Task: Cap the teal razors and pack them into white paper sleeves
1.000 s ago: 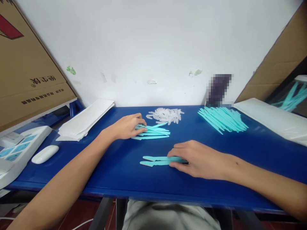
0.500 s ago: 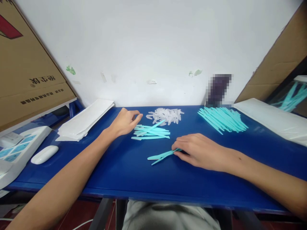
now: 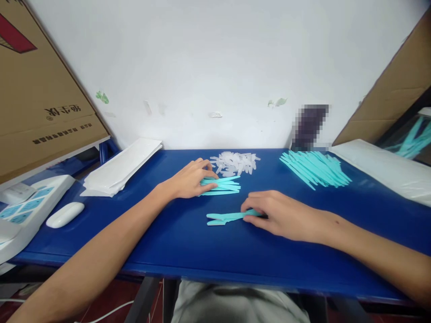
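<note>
My right hand (image 3: 274, 213) pinches a couple of thin turquoise eyebrow razors (image 3: 224, 218) by one end, low over the blue table. Their other ends point left and spread slightly apart. Thumb and fingers of my left hand (image 3: 192, 178) are closed around the left ends of a small bunch of the same razors (image 3: 226, 185). Those ends are hidden by the hand. Just behind the bunch is a heap of small translucent white plastic caps (image 3: 237, 162).
A larger pile of turquoise razors (image 3: 314, 168) lies at the back right, beside a white packet (image 3: 380, 166). On the left are stacked white sheets (image 3: 123, 168), a white oval case (image 3: 65, 215) and a power strip (image 3: 37, 206). Cardboard (image 3: 47, 85) stands at the left, before the wall.
My left hand has moved right and down onto the small bunch, and its top razor has shifted. In my right hand the razors have turned, with their free ends closer together.
</note>
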Demonstrator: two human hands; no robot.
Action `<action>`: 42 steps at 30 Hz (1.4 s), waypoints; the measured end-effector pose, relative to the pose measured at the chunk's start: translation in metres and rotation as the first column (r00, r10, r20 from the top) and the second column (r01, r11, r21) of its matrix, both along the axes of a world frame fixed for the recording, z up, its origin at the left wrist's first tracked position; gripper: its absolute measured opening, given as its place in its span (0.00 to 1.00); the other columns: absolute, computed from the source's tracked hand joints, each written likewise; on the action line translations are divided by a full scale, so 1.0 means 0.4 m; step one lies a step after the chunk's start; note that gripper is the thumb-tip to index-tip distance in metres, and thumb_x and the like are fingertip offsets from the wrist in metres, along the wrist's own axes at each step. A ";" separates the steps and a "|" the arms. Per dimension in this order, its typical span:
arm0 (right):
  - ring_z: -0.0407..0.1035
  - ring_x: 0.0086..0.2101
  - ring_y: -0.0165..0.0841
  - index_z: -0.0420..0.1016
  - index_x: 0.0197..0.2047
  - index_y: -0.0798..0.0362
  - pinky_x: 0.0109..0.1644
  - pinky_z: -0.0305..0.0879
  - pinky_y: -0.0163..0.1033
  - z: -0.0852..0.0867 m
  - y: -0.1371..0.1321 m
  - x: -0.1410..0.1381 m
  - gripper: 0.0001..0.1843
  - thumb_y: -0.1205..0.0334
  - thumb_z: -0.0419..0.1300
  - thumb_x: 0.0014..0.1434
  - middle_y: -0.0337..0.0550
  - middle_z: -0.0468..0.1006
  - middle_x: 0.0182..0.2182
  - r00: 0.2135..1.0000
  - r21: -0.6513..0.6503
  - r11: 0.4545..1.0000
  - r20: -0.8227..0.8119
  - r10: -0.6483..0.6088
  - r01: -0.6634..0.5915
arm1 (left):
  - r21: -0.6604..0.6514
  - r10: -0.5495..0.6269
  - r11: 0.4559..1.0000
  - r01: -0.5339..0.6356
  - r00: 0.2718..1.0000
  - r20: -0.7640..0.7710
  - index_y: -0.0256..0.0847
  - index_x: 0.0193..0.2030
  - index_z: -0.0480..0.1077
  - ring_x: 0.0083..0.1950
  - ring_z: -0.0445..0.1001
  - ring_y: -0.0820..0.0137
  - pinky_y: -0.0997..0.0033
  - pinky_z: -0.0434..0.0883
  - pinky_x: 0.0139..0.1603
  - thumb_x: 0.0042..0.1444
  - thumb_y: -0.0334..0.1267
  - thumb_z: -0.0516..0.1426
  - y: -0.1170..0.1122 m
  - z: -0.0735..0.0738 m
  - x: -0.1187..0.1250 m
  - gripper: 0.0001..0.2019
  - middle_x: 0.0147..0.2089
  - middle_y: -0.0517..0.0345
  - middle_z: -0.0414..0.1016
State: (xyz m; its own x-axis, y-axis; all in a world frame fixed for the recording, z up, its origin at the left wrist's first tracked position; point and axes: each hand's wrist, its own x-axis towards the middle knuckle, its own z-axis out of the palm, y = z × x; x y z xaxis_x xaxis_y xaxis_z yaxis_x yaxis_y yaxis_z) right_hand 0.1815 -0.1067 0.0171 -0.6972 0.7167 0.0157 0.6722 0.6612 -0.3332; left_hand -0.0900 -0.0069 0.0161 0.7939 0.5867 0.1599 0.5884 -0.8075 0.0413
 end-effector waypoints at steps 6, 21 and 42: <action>0.68 0.38 0.36 0.75 0.41 0.49 0.40 0.62 0.39 0.051 0.006 0.029 0.16 0.46 0.56 0.63 0.43 0.74 0.40 0.998 -0.325 0.944 0.014 -0.054 0.055 | -0.035 0.026 0.999 -0.023 0.995 0.095 0.43 0.57 0.74 0.54 0.66 0.59 0.58 0.63 0.56 0.70 0.51 0.46 0.004 -0.006 0.006 0.23 0.52 0.47 0.69; 0.62 0.27 0.32 0.59 0.26 0.50 0.27 0.48 0.37 0.068 0.009 0.054 0.09 0.63 0.56 0.54 0.36 0.66 0.21 0.979 -0.204 0.977 0.201 -0.017 0.059 | 0.132 0.096 0.989 -0.070 0.975 -0.202 0.39 0.39 0.82 0.51 0.71 0.52 0.61 0.63 0.46 0.60 0.46 0.61 0.067 0.047 0.177 0.13 0.43 0.45 0.80; 0.62 0.30 0.32 0.65 0.29 0.50 0.30 0.52 0.37 0.071 0.036 0.083 0.06 0.60 0.59 0.53 0.38 0.71 0.28 0.982 -0.168 0.985 0.188 0.006 0.026 | -0.274 0.014 0.962 -0.009 1.000 0.018 0.37 0.43 0.79 0.34 0.79 0.67 0.72 0.69 0.34 0.54 0.34 0.60 0.119 0.036 0.126 0.10 0.34 0.54 0.82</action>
